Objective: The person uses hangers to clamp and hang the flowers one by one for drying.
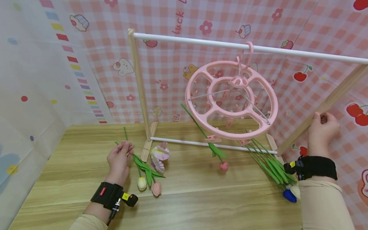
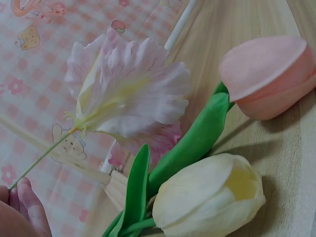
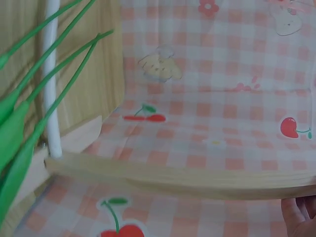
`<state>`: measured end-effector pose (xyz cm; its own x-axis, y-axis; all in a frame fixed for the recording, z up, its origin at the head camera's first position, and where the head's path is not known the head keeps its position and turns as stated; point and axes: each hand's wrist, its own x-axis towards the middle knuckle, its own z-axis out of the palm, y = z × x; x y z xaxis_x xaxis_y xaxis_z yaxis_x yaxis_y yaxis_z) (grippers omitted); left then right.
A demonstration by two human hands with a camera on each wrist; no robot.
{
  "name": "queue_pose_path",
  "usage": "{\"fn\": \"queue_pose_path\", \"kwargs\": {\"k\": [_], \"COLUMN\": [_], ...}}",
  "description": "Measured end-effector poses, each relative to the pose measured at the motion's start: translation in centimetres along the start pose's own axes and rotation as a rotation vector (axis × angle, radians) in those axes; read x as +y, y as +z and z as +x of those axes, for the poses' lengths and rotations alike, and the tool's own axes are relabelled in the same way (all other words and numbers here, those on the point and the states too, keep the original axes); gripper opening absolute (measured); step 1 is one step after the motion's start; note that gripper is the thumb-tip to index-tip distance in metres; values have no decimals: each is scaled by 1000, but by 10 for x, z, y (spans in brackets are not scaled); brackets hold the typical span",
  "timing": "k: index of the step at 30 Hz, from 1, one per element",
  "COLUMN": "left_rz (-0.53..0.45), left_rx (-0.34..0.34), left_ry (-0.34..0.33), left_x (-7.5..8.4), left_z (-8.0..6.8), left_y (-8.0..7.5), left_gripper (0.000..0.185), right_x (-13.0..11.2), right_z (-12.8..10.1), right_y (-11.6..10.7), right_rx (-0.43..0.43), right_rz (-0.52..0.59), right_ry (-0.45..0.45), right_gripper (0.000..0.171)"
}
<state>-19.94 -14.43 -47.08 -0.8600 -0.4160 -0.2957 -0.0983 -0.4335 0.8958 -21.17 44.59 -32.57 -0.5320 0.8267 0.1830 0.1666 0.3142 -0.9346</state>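
Note:
My left hand (image 1: 126, 150) lies on the wooden table and pinches the thin stem of a frilly pink-white flower (image 1: 160, 153). The left wrist view shows that flower (image 2: 126, 94) close up, with my fingers (image 2: 24, 207) at the end of its stem. Beside it lie a cream tulip (image 1: 141, 183) (image 2: 207, 197) and a pink tulip (image 1: 156, 189) (image 2: 269, 76). My right hand (image 1: 320, 118) grips the slanted wooden post (image 1: 333, 99) (image 3: 187, 180) of the rack. A pink round clip hanger (image 1: 231, 99) hangs from the white rail (image 1: 201, 41).
One pink tulip (image 1: 223, 166) hangs head down from a hanger clip. A bunch of green-stemmed flowers (image 1: 268, 161) (image 3: 29, 113) hangs at the right, with a blue bud (image 1: 288, 195) lowest. The rack's lower white rod (image 1: 184, 142) crosses the table (image 1: 218, 204). Pink checked cloth walls surround it.

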Motion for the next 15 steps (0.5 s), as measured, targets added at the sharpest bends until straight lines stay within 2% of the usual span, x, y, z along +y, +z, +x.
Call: {"fn": "queue_pose_path", "kwargs": {"k": [3,5,7,9,12,15], "left_rz": [-2,-4,-4,-7,-8,-13], "left_rx": [-8,-12,-18,-20,-28,-38], "left_ry": [3,8,9,10,15,26], "left_x": [1,1,1,1,2,2], "left_z": [-2,-3,-4,-5,-7,-9], "left_y": [2,3,4,5,5,7], "left_gripper": [27,29,32,31,32,28], "right_x": [1,1,0,-3,-6,-4], "right_z": [-1,-6,-16,-31,-57,-81], "right_y": [0,0,1,1,5,10], "right_rx": [-13,-29,-40,-57,-48,-49], "right_rz": [103,196,291,315,342,386], "right_ry": [23,31,19,-5,-72,-151], "right_gripper": [24,36,51,60,58,47]}}
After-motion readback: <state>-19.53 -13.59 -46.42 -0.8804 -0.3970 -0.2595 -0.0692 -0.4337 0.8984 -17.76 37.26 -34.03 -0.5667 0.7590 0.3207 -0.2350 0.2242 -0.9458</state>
